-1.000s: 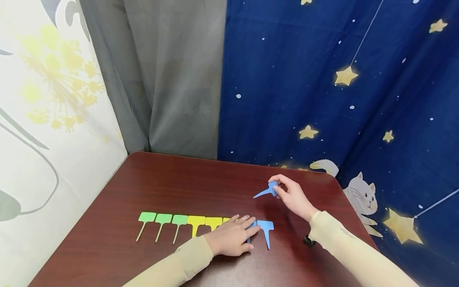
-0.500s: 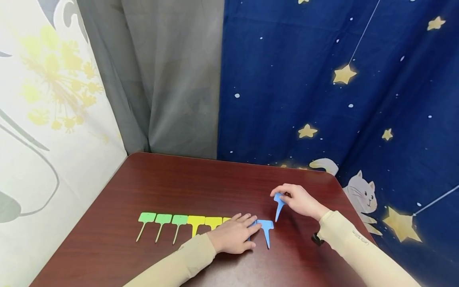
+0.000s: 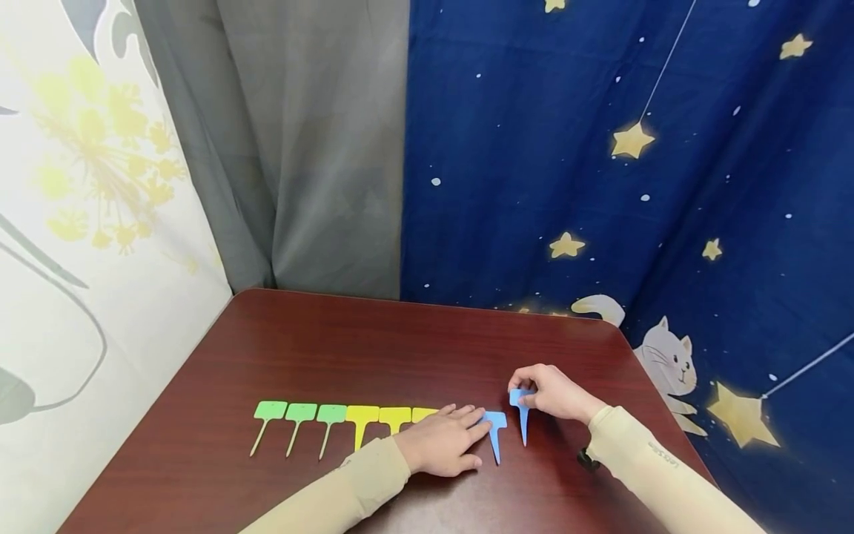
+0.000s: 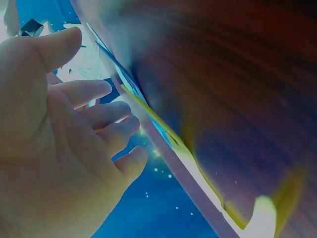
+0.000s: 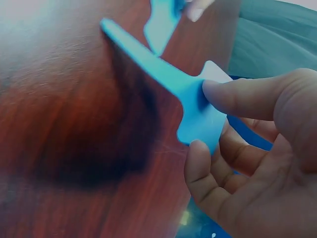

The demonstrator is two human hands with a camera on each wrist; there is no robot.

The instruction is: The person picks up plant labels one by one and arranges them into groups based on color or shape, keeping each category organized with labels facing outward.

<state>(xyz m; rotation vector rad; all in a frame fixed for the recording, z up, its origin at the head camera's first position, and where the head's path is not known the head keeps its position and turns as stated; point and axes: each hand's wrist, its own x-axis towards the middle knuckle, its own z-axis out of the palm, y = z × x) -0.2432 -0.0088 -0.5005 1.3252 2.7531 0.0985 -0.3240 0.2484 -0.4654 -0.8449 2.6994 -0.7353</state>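
Between thumb and fingers, my right hand (image 3: 555,393) pinches a blue T-shaped plant label (image 5: 195,111) by its wide head, its pointed stem aimed toward me. Just left of it lies another blue plant label (image 3: 494,421), apart from the held one. My left hand (image 3: 442,443) rests with fingers spread over the right part of the row, its fingertips at that blue label. Yellow plant labels (image 3: 362,417) run out from under this hand; the part of the row beneath it is hidden. Farther left lie green plant labels (image 3: 270,410), heads aligned and stems toward me.
The dark red-brown table (image 3: 373,348) has a rounded far edge. Behind it hang a grey curtain (image 3: 333,148) and a blue star-patterned curtain (image 3: 507,163); a white patterned cloth (image 3: 113,297) is on the left. Something small and black (image 3: 588,460) sits under the right wrist.
My right hand has brought the blue plant label toward me and down beside the row's right end, turning its stem from leftward to pointing at me. The left hand has stayed almost still.
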